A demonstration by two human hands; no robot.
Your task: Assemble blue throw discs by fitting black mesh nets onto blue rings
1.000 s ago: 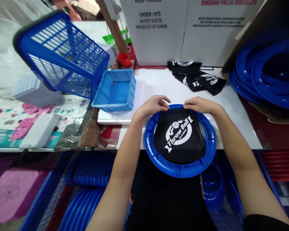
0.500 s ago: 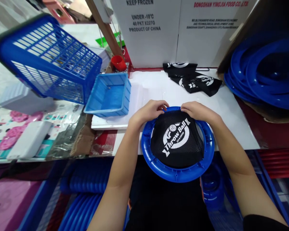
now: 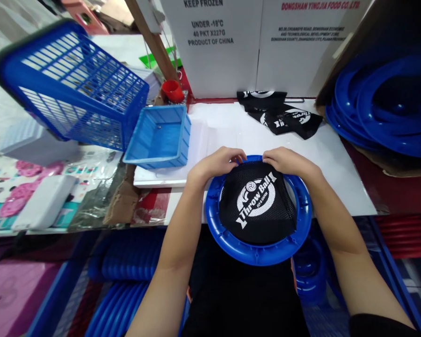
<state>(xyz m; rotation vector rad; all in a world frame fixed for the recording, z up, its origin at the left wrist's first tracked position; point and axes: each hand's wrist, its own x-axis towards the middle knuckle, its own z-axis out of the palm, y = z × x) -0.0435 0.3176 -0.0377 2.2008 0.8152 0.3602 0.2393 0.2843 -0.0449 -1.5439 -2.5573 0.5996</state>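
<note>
A blue plastic ring (image 3: 263, 255) lies partly on the white work surface, its near side reaching past the table edge toward my body. Black mesh fabric (image 3: 231, 206) printed "Throw Ball" covers most of its opening, with a gap at the right side. My left hand (image 3: 224, 161) has its curled fingers at the top left of the ring, on the fabric's far edge. At the top right, my right hand (image 3: 284, 161) pinches that same edge against the rim. The fingertips are partly hidden.
More black printed mesh pieces (image 3: 284, 119) lie at the back. Blue rings (image 3: 382, 135) are piled in a carton at right. On the left stand a light blue bin (image 3: 178, 157), a blue basket (image 3: 87, 79) and a red cup (image 3: 173, 91). A white carton (image 3: 224, 65) closes off the back.
Both hands stay at the ring's far rim, and the ring and mesh look the same. Only a very slight shift of the whole view shows.
</note>
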